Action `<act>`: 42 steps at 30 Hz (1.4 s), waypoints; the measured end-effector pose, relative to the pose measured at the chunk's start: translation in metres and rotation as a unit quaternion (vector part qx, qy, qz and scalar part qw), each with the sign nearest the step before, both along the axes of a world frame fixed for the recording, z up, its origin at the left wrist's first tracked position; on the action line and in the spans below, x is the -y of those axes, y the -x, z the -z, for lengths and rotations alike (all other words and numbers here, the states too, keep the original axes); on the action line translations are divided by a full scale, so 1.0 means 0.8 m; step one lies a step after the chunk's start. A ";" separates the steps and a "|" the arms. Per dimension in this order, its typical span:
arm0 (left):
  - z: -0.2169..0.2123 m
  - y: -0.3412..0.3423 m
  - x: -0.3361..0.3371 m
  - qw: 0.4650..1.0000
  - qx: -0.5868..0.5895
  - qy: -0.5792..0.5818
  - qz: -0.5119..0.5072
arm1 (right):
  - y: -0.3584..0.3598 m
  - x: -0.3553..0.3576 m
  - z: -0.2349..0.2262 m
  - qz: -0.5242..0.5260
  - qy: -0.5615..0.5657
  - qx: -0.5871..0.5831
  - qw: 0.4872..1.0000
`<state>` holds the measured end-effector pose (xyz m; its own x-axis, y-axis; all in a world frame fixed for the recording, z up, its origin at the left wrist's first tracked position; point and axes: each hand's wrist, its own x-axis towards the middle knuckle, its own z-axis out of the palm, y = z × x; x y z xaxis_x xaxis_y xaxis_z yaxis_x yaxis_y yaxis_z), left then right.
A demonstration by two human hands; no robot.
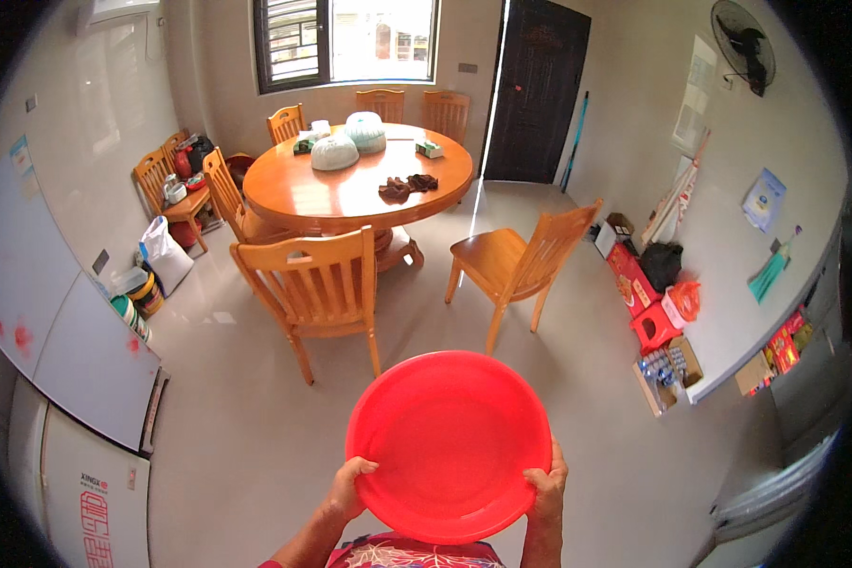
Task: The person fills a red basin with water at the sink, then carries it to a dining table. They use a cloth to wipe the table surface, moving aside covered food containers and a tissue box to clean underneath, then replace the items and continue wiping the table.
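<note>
A round red plastic basin [450,445] is held level in front of my body, and nothing shows inside it. My left hand [350,488] grips its left rim, the thumb over the edge and the fingers hidden beneath. On the opposite side my right hand [547,483] clasps the rim, thumb inside and fingers along the outer wall. Ahead stands a round wooden table [350,194] bearing two pale dome-shaped food covers, one of them a whitish cover [335,152], the other a greenish cover [364,132]. Dark brown cloth-like items [395,189] lie near its front edge.
A wooden chair [312,284] stands before the table, another chair [516,260] to its right. Along the right wall sit a red stool [655,327], boxes and a carton of bottles [663,379]. At left are a refrigerator [85,312], a white chest [95,492] and buckets [142,293].
</note>
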<state>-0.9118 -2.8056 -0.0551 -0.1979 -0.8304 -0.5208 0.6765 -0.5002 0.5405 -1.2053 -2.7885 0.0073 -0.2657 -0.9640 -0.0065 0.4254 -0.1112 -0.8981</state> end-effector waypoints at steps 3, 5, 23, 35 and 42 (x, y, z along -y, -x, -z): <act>0.017 0.033 0.078 1.000 0.005 -0.003 -0.010 | 0.036 0.097 -0.013 -0.023 -0.004 -0.024 0.999; 0.020 0.054 0.126 1.000 0.020 -0.002 -0.006 | 0.056 0.163 -0.022 -0.037 -0.004 -0.032 0.999; -0.011 0.149 0.546 0.994 0.054 0.033 -0.093 | 0.129 0.670 0.005 -0.146 0.008 -0.011 0.989; 0.013 0.172 0.735 0.957 0.041 0.008 -0.286 | 0.096 0.982 0.007 -0.334 -0.018 -0.011 0.942; 0.001 0.157 0.815 0.935 -0.004 -0.012 -0.355 | 0.036 1.105 0.029 -0.420 -0.041 0.150 0.894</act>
<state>-1.0376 -3.4577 -0.0562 0.3946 -0.7420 -0.5421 0.8463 0.0637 0.5288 -1.2337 -3.6723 -0.0156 0.5769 -0.8160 -0.0365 0.5512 0.4219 -0.7199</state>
